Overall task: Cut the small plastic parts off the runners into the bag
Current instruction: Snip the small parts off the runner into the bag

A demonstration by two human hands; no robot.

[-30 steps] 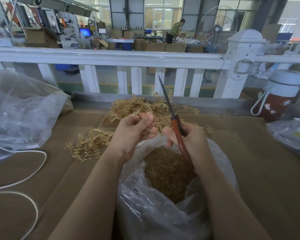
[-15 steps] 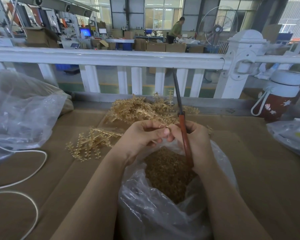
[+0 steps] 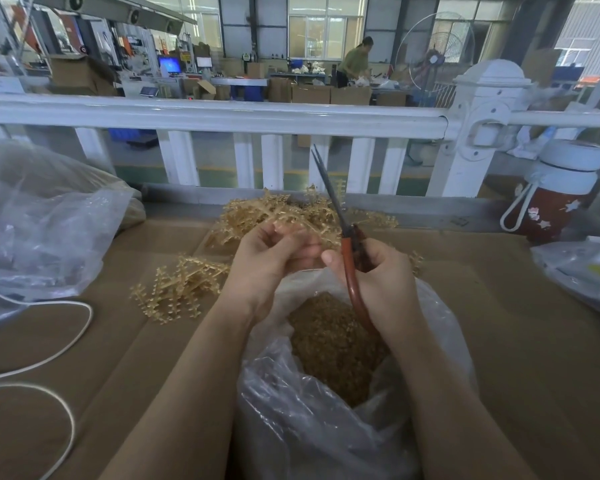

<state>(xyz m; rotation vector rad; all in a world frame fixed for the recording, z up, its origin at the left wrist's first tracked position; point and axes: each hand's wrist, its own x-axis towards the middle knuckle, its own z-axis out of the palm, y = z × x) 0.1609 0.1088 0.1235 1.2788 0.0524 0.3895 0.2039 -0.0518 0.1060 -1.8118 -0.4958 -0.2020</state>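
Observation:
A clear plastic bag [image 3: 326, 427] stands open in front of me, part filled with small tan cut parts [image 3: 329, 344]. Above its mouth my right hand [image 3: 385, 282] grips red-handled scissors [image 3: 349, 265], blades slightly apart and pointing up and away. My left hand [image 3: 274, 261] is curled beside it, fingertips pinching something small and pale that I cannot make out. A heap of tan runners [image 3: 291, 216] lies behind my hands, and a second smaller bunch of runners [image 3: 177, 289] lies to the left on the cardboard.
Brown cardboard [image 3: 499, 323] covers the table. A large crumpled plastic bag [image 3: 42, 223] sits at left, a white cord [image 3: 49, 341] loops below it. A red bottle with a white lid [image 3: 555, 195] and another bag [image 3: 582, 271] are at right. A white railing [image 3: 222, 116] runs behind.
The scissors tilted from near upright back to leaning left, their blades now slightly parted. My left hand lifted and turned, its fingers now curled towards me.

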